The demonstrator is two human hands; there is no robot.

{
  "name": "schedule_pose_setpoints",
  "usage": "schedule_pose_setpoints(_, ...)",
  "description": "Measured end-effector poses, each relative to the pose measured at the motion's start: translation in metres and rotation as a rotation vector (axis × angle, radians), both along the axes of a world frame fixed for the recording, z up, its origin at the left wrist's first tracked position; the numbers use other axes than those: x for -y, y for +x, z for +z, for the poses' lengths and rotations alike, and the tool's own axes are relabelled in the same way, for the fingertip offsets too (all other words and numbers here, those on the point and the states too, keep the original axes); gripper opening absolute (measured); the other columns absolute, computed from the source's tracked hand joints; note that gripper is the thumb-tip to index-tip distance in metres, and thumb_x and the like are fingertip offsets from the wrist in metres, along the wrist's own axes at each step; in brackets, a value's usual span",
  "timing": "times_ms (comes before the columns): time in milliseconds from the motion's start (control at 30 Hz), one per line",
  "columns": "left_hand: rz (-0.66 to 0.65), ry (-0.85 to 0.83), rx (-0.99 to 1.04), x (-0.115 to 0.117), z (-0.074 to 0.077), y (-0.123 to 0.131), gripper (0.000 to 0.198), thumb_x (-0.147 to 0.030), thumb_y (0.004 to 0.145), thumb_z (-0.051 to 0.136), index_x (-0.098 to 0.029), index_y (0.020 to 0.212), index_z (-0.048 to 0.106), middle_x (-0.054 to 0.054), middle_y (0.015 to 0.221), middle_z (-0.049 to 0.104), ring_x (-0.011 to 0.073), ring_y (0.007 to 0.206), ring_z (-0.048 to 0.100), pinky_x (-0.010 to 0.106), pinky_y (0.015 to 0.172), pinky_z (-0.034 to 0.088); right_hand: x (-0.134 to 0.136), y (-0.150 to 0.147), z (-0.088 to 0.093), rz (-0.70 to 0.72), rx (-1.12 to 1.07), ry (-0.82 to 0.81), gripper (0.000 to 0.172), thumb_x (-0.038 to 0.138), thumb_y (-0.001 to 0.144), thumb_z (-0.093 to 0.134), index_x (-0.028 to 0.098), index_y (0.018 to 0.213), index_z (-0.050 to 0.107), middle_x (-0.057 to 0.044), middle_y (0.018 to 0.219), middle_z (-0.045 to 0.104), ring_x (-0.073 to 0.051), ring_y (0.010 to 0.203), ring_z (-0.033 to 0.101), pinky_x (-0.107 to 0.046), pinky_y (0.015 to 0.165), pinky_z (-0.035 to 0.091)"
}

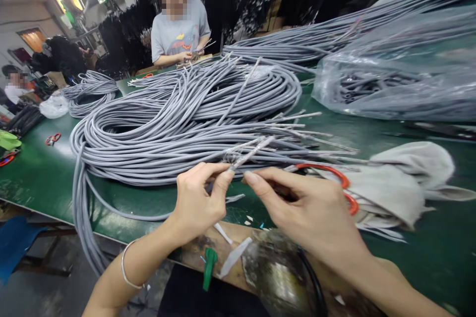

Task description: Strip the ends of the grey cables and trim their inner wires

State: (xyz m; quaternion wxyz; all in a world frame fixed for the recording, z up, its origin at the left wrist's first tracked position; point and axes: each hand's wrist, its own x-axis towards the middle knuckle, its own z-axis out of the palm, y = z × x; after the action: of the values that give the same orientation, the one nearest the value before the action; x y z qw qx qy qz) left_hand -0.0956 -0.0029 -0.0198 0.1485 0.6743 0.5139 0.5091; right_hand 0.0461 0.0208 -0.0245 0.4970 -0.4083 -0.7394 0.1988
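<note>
My left hand (203, 193) pinches a stripped, whitish cable end (255, 152) between thumb and forefinger, and the end points up to the right. Close by on the right, my right hand (297, 198) has its thumb and forefinger pressed together near that cable end; whatever they hold is too small to make out. Behind both hands lies a large looped bundle of grey cables (148, 143), many with frayed whitish ends toward the right. Red-handled scissors (344, 178) lie beyond my right hand, partly on a pale cloth (401, 178).
Across the green table (40, 173), a person in a grey shirt (181, 29) handles cables. Plastic-wrapped cables (390, 84) lie at right. Smaller red scissors (52, 139) rest at left. A metal machine part (275, 272) and green lever (209, 267) stand at the front edge.
</note>
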Motion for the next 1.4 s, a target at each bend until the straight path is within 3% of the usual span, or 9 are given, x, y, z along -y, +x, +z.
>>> schedule_pose_setpoints(133,-0.013,0.102,-0.087,0.0,-0.002,0.002,0.012,-0.015,0.081,0.059,-0.011,0.084,0.069,0.007,0.072,0.069,0.013,0.06,0.061,0.022,0.056,0.051,-0.006,0.0,0.002,0.144,-0.162,-0.311,0.027,0.038,0.077,0.052,0.02,0.057,0.06,0.0,0.05,0.056,-0.011,0.042,0.046,-0.021,0.039,0.037)
schedule_pose_setpoints(233,-0.014,0.13,-0.075,0.0,-0.003,0.003,0.011,-0.012,0.078,0.061,-0.012,0.084,0.071,0.006,0.073,0.07,0.0125,0.061,0.061,0.022,0.059,0.052,-0.009,0.0,0.002,0.208,-0.214,-0.439,0.029,0.042,0.075,0.052,0.02,0.058,0.059,-0.001,0.052,0.055,-0.013,0.048,0.049,-0.024,0.045,0.041)
schedule_pose_setpoints(367,0.038,0.01,0.02,0.0,-0.002,0.001,0.015,-0.016,0.08,0.059,-0.011,0.087,0.071,0.007,0.075,0.07,0.0139,0.063,0.062,0.022,0.055,0.051,-0.006,0.0,0.002,0.153,-0.111,-0.419,0.029,0.042,0.074,0.05,0.02,0.057,0.058,0.0,0.048,0.048,-0.013,0.046,0.045,-0.023,0.039,0.034)
schedule_pose_setpoints(533,0.043,-0.064,0.117,-0.001,-0.002,0.0,0.018,-0.02,0.082,0.056,-0.012,0.088,0.071,0.006,0.072,0.068,0.0123,0.057,0.06,0.02,0.047,0.047,-0.003,0.0,0.001,0.215,-0.059,-0.419,0.03,0.041,0.076,0.047,0.019,0.058,0.056,-0.001,0.05,0.049,-0.012,0.045,0.043,-0.023,0.038,0.031)
schedule_pose_setpoints(767,0.033,-0.058,0.092,-0.001,-0.002,0.0,0.018,-0.021,0.082,0.056,-0.012,0.088,0.07,0.006,0.071,0.066,0.0111,0.055,0.057,0.019,0.045,0.045,-0.005,0.0,0.006,0.242,-0.142,-0.45,0.038,0.05,0.076,0.051,0.017,0.06,0.057,0.002,0.048,0.041,-0.009,0.041,0.032,-0.021,0.034,0.026)
schedule_pose_setpoints(1100,-0.012,0.063,-0.08,0.003,-0.001,0.005,0.014,-0.016,0.082,0.056,-0.011,0.085,0.069,0.006,0.071,0.068,0.0115,0.059,0.059,0.02,0.054,0.049,-0.004,-0.001,0.003,0.265,-0.288,-0.481,0.036,0.05,0.077,0.056,0.018,0.062,0.056,0.005,0.047,0.039,-0.007,0.039,0.028,-0.021,0.033,0.025)
schedule_pose_setpoints(1267,0.057,0.235,-0.273,0.004,-0.006,0.005,0.019,-0.016,0.086,0.051,-0.011,0.094,0.067,0.006,0.074,0.064,0.0112,0.061,0.057,0.021,0.057,0.05,-0.004,0.001,0.003,0.219,-0.177,-0.341,0.033,0.042,0.083,0.051,0.018,0.062,0.058,0.003,0.046,0.047,-0.008,0.037,0.037,-0.022,0.034,0.03)
schedule_pose_setpoints(1400,0.124,0.269,-0.406,0.005,-0.008,0.005,0.024,-0.017,0.089,0.044,-0.011,0.094,0.067,0.004,0.067,0.057,0.0099,0.054,0.052,0.02,0.05,0.046,0.005,0.0,-0.004,-0.017,0.067,0.192,0.017,0.021,0.086,0.049,0.019,0.073,0.06,0.0,0.058,0.064,-0.011,0.044,0.055,-0.022,0.044,0.042)
